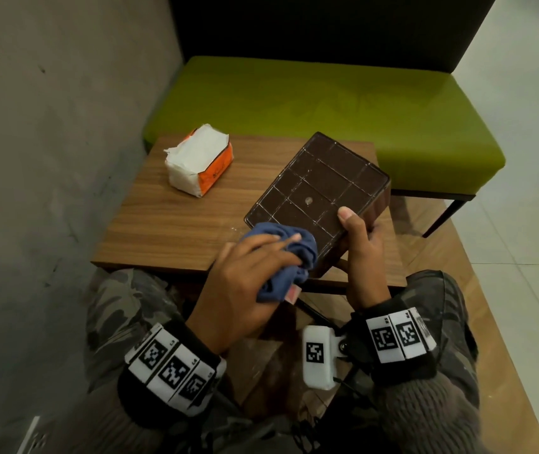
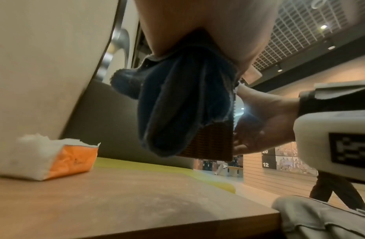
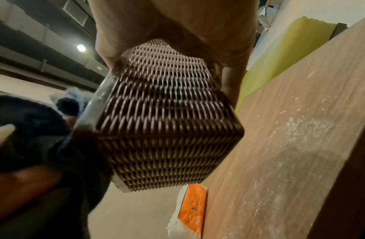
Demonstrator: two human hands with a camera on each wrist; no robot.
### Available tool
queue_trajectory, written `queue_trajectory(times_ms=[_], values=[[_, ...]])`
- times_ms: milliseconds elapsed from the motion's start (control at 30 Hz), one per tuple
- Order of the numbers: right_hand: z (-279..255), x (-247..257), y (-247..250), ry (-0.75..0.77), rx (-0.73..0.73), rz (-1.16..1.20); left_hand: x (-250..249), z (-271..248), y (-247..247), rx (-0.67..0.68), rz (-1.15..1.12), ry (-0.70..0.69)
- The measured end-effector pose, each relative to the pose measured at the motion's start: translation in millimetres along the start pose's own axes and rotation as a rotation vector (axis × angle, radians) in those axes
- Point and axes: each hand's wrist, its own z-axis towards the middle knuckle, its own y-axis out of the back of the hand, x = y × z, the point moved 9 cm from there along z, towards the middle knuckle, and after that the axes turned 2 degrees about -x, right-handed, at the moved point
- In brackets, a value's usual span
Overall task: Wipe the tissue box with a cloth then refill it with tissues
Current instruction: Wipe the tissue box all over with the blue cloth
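A dark brown woven tissue box point(image 1: 318, 188) is held tilted above the wooden table point(image 1: 176, 221), its flat gridded underside facing up. My right hand point(image 1: 358, 235) grips its near right corner, thumb on top; the wrist view shows the woven side point(image 3: 167, 129) between thumb and fingers. My left hand point(image 1: 248, 273) holds a bunched blue cloth point(image 1: 289, 257) against the box's near left corner; in the left wrist view the cloth point(image 2: 183, 105) hangs over the box point(image 2: 214, 143). An opened orange pack of white tissues point(image 1: 200, 160) lies at the table's far left.
A green bench seat point(image 1: 327, 103) with a dark backrest stands behind the table. A grey wall point(image 1: 48, 142) runs along the left. White dust specks lie on the tabletop point(image 3: 300, 129). My camouflage-trousered knees sit under the table's near edge.
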Motion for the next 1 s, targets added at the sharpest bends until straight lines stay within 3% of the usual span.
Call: queue_trajectory(times_ms=[167, 300, 333, 467, 500, 633, 800, 933, 1000], values=[[2.0, 0.3, 2.2, -0.008, 0.006, 0.002, -13.3, -8.3, -5.4, 0.043, 0.026, -0.146], [0.8, -1.7, 0.8, -0.017, 0.052, -0.02, 45.9, 2.4, 22.9, -0.137, -0.039, 0.199], [0.5, -1.8, 0.1, -0.016, 0.05, -0.014, 46.0, 2.5, 23.5, -0.153, -0.059, 0.221], [1.8, -3.0, -1.2, -0.022, 0.025, 0.006, -5.0, -9.7, -7.4, 0.014, -0.017, -0.007], [1.6, -3.9, -1.3, -0.023, 0.027, 0.004, -1.6, -10.9, -8.2, 0.028, -0.011, 0.003], [0.0, -5.1, -3.6, -0.017, 0.049, -0.03, 45.9, -5.0, 17.6, -0.158, -0.098, 0.292], [3.6, -0.8, -0.4, -0.012, 0.024, -0.012, 10.6, -12.4, -2.3, 0.013, -0.021, 0.039], [1.4, -0.8, -5.7, -0.007, 0.04, -0.019, 41.5, -0.4, 14.4, -0.112, -0.08, 0.248], [3.9, 2.1, -3.3, 0.001, 0.017, -0.004, 22.6, 1.8, 8.0, -0.083, -0.077, 0.176]])
